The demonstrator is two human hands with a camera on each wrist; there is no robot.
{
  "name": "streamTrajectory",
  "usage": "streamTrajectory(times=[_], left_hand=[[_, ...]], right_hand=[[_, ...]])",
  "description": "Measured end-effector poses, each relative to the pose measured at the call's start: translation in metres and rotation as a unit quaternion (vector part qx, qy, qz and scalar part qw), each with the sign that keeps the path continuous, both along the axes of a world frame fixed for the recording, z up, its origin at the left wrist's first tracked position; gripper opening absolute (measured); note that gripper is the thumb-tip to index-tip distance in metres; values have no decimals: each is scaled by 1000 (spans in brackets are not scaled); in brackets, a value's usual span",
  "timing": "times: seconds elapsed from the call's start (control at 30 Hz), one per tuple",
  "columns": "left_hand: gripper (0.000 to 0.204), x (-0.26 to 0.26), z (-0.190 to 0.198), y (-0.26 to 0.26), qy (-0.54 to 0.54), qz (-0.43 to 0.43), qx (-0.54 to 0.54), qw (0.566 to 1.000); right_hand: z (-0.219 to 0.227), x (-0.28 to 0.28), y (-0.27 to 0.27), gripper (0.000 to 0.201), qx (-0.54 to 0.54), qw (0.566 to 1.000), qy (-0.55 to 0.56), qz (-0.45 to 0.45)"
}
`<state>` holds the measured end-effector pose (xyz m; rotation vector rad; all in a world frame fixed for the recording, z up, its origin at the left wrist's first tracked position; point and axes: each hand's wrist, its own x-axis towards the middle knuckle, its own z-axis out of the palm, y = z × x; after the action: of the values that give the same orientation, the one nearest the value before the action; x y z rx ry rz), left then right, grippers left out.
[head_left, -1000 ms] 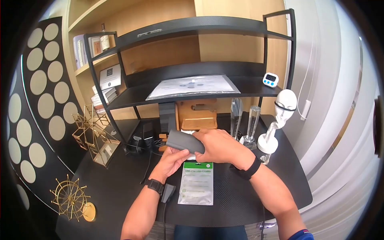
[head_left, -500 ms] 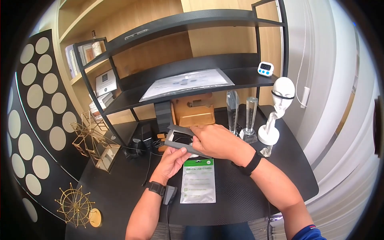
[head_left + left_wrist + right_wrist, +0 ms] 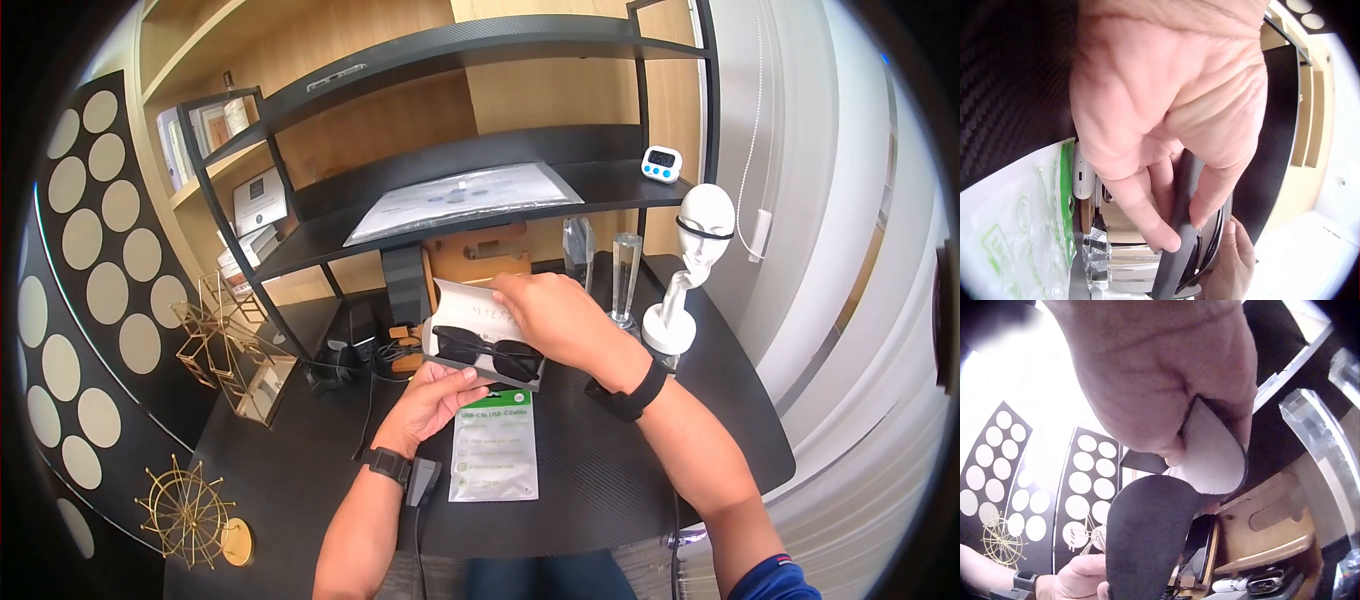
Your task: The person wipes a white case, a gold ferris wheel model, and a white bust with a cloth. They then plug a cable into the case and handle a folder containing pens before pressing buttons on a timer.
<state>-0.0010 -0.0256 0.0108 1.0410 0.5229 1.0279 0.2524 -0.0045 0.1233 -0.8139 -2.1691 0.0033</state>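
A dark grey glasses case [image 3: 466,303] with a pale lining stands opened above the desk. Folded black sunglasses [image 3: 490,352] lie inside it. My left hand [image 3: 432,403] holds the case's lower half, thumb along the front edge and fingers beneath. In the left wrist view, thumb and fingers pinch the dark case wall [image 3: 1175,269]. The raised lid is gripped at its right end by my right hand [image 3: 572,318]. From the right wrist, the case's curved end [image 3: 1147,537] and pale lid lining [image 3: 1210,450] show under that hand.
Below the case lies a green-and-clear cable pouch [image 3: 494,450]. Crystal trophies [image 3: 626,280] and a white head-shaped stand [image 3: 690,270] are at right. Cables and a dark device [image 3: 345,360] sit left, near a gold wheel ornament [image 3: 190,512]. A black shelf [image 3: 310,225] spans the back.
The case has gone from closed to opened, its lid lifted up and back by my right hand. The sunglasses have come into sight. My left hand keeps its hold underneath.
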Motion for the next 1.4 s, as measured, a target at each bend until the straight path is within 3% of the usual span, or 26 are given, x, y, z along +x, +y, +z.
streamTrajectory(times=[0.33, 0.5, 0.9, 1.13, 1.23, 1.4], left_hand=[[27, 3, -5, 1, -31, 1, 8, 999], [39, 4, -2, -1, -89, 3, -16, 996], [64, 1, -6, 1, -107, 13, -5, 994], [57, 5, 2, -3, -101, 52, -15, 993], [55, 5, 2, -2, -91, 57, -12, 994], [49, 3, 0, -1, -97, 46, -7, 994]], right_hand=[[3, 2, -2, 21, -2, 1000, -25, -10], [1, 0, -1, 20, -1, 1000, -16, 5], [3, -6, -12, 21, 36, 997, -24, 62], [4, -8, -14, 22, 30, 996, -38, 74], [6, -8, -16, 13, 18, 996, -42, 71], [2, -7, -13, 22, 25, 997, -42, 65]])
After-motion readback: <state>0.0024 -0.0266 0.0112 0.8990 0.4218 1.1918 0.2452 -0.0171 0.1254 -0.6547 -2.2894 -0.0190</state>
